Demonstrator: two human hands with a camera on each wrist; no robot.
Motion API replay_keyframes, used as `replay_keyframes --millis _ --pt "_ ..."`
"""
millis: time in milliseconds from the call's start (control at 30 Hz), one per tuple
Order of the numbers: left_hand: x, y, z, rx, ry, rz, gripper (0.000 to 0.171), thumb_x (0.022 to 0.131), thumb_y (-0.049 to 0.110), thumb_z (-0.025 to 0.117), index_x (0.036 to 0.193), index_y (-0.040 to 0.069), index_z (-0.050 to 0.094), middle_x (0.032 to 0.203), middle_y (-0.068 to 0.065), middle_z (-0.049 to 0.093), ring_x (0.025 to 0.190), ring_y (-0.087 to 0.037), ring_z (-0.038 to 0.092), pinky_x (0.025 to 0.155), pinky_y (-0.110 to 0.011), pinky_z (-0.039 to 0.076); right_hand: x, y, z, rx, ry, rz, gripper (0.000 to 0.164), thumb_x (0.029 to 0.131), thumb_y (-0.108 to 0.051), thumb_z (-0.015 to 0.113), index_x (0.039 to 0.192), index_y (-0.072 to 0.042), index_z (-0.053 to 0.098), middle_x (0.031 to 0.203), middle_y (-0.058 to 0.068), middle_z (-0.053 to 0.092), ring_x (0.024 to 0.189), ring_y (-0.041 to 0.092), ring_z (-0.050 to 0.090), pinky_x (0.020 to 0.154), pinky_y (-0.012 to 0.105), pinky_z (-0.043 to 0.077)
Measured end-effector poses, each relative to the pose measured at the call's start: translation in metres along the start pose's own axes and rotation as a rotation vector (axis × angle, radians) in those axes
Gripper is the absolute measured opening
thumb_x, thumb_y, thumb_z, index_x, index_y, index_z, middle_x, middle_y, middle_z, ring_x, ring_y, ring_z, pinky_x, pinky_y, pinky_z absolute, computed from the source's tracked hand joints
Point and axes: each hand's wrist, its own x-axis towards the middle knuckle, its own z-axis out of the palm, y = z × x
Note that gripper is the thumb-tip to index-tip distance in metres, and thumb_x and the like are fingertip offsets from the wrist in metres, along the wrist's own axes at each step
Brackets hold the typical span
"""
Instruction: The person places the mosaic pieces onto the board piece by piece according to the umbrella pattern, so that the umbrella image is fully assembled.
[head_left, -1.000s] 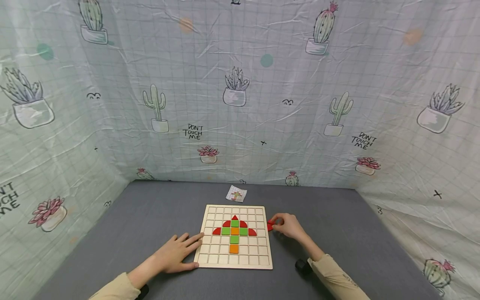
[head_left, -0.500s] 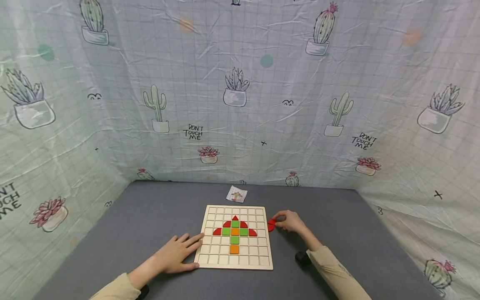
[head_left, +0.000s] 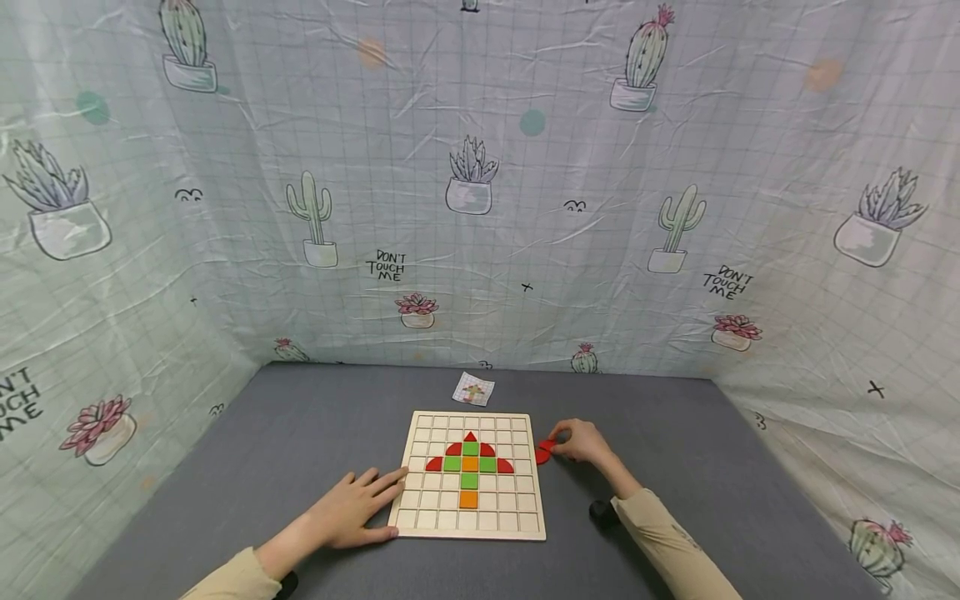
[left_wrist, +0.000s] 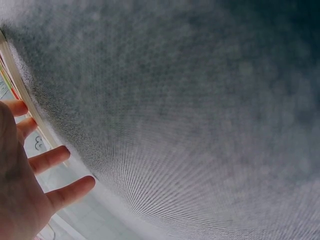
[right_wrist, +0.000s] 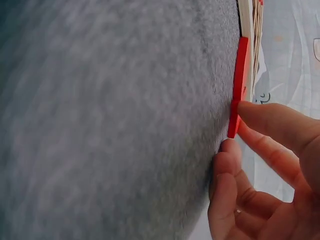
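A square wooden grid board (head_left: 429,517) lies on the grey table, bearing a figure of green, orange and red pattern blocks. My left hand (head_left: 352,508) rests with spread, straight fingers at the board's left edge, its fingertips and thumb touching the rim. Beyond the right edge, my right hand (head_left: 581,442) pinches a flat red pattern block (right_wrist: 233,121) between thumb and index finger, low at the table. Against the board's side lies another red block (head_left: 542,457), touching or nearly touching the pinched one. The fingers partly hide the pinched block's outline.
A small paper card (head_left: 473,389) printed with a similar coloured figure lies behind the board. A cactus-print curtain (head_left: 480,275) rises along the table's back and sides. Black wrist gear (head_left: 603,514) sits under the right forearm.
My right hand has shifted slightly away from the board, to the right, drawing one red block a little off the other. The left hand and the board stay put.
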Motion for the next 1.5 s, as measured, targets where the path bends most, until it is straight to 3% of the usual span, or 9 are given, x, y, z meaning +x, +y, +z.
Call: replay_keyframes --millis 100,133,300,367,467,567,667,1000,1500 --pt "0.000 0.001 -0.001 -0.003 -0.010 -0.009 0.070 0.085 0.065 0.032 0.137 0.018 0.038 0.143 0.001 0.033 0.110 -0.021 0.043 0.075 -0.047 0.038 -0.004 -0.002 -0.003 -0.053 0.017 0.048 0.015 0.070 -0.026 0.075 0.075 -0.015 0.066 0.072 0.002 0.060 0.048 0.013 0.050 0.045 0.027 0.038" --pt "0.000 0.001 -0.001 -0.001 -0.012 -0.011 0.070 0.085 0.065 0.032 0.137 0.019 0.038 0.143 0.001 0.033 0.109 -0.021 0.043 0.075 -0.046 0.038 -0.007 -0.006 -0.005 -0.077 0.010 0.104 0.014 0.068 -0.022 0.076 0.073 -0.015 0.065 0.075 0.004 0.059 0.049 0.015 0.051 0.046 0.028 0.038" --pt "0.000 0.001 -0.001 0.009 -0.009 -0.012 0.070 0.085 0.065 0.033 0.137 0.019 0.038 0.143 0.001 0.034 0.108 -0.020 0.043 0.074 -0.045 0.038 -0.018 -0.010 -0.010 -0.132 -0.010 0.135 0.015 0.069 -0.023 0.075 0.068 -0.014 0.062 0.063 0.001 0.054 0.048 0.013 0.046 0.045 0.025 0.034" --pt "0.000 0.000 0.000 0.010 -0.003 -0.006 0.070 0.085 0.065 0.033 0.137 0.018 0.038 0.142 0.000 0.034 0.108 -0.021 0.044 0.074 -0.045 0.038 -0.019 -0.008 -0.012 -0.117 -0.017 0.111 0.014 0.070 -0.022 0.074 0.070 -0.013 0.063 0.060 0.000 0.053 0.047 0.012 0.045 0.045 0.024 0.034" --pt "0.000 0.000 0.000 0.009 -0.003 -0.004 0.069 0.085 0.064 0.033 0.137 0.019 0.038 0.142 0.000 0.034 0.108 -0.021 0.044 0.074 -0.046 0.038 -0.018 -0.002 -0.016 -0.053 -0.050 0.008 0.013 0.073 -0.015 0.071 0.083 -0.008 0.066 0.059 0.003 0.058 0.048 0.012 0.048 0.046 0.024 0.036" --pt "0.000 0.000 -0.001 0.003 -0.009 -0.005 0.069 0.085 0.064 0.033 0.137 0.018 0.038 0.143 0.000 0.034 0.109 -0.021 0.044 0.074 -0.046 0.038 -0.015 0.005 -0.018 0.017 -0.134 -0.112 0.027 0.073 -0.007 0.069 0.100 -0.003 0.064 0.065 0.008 0.063 0.052 0.011 0.050 0.049 0.024 0.038" --pt "0.000 0.001 -0.002 -0.002 -0.017 -0.007 0.070 0.085 0.064 0.033 0.137 0.018 0.038 0.143 0.000 0.034 0.109 -0.022 0.044 0.074 -0.046 0.038 -0.012 0.011 -0.019 0.060 -0.228 -0.171 0.037 0.072 -0.003 0.069 0.108 -0.001 0.062 0.069 0.009 0.063 0.053 0.008 0.050 0.050 0.024 0.040" --pt "0.000 0.000 -0.002 -0.005 -0.018 -0.009 0.070 0.085 0.064 0.032 0.137 0.018 0.038 0.144 0.000 0.033 0.111 -0.022 0.043 0.074 -0.046 0.038 -0.015 0.011 -0.023 0.037 -0.270 -0.187 0.035 0.069 -0.001 0.071 0.103 -0.002 0.064 0.070 0.005 0.060 0.056 0.009 0.048 0.051 0.023 0.040" --pt "-0.001 0.002 -0.003 0.000 -0.020 -0.015 0.070 0.085 0.064 0.032 0.137 0.018 0.038 0.143 0.000 0.033 0.110 -0.022 0.043 0.074 -0.046 0.038 -0.020 0.014 -0.023 0.096 -0.244 -0.173 0.032 0.070 -0.005 0.072 0.099 -0.001 0.060 0.072 0.006 0.059 0.055 0.010 0.049 0.050 0.025 0.040"
